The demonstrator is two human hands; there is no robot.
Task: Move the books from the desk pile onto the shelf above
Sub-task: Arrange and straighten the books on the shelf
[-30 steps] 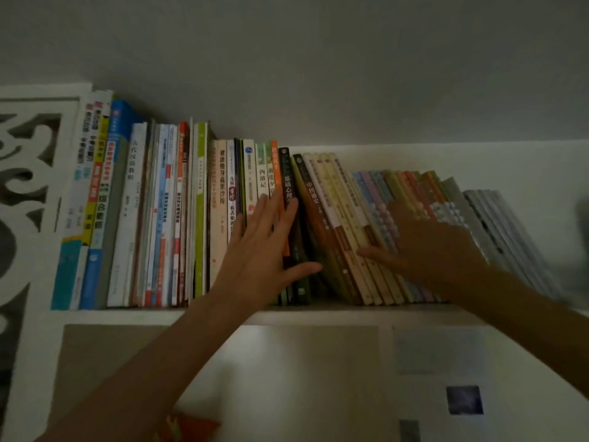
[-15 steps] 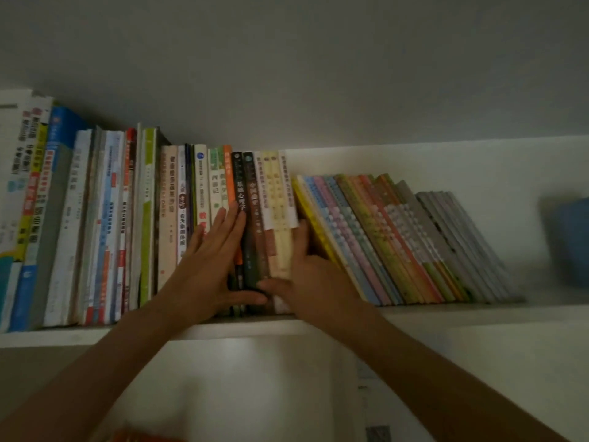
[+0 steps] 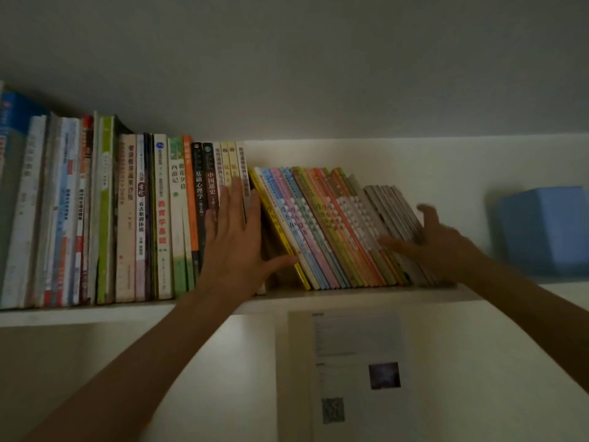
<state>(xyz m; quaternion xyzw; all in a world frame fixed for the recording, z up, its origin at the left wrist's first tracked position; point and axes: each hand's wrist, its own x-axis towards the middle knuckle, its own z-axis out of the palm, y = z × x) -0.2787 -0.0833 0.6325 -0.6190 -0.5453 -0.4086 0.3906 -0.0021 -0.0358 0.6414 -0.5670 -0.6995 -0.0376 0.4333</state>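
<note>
A white shelf (image 3: 350,298) carries a long row of books. The upright books (image 3: 127,218) fill its left part. My left hand (image 3: 236,244) lies flat with straight fingers against the pale and dark spines at the upright row's right end, its thumb touching a yellow book. To the right, a batch of thin colourful books (image 3: 322,228) leans leftward, with thin grey books (image 3: 392,218) at its right end. My right hand (image 3: 430,240), fingers spread, is at the grey books' spines; it is blurred. The desk pile is out of view.
A blue box (image 3: 545,231) stands on the shelf at the far right, with bare shelf between it and the grey books. Below the shelf a printed sheet (image 3: 357,371) hangs on the white wall. The ceiling is close above the books.
My right hand left the pale books in the middle and moved right to the grey books. My left hand shifted right onto the pale spines. The view panned right, revealing the blue box.
</note>
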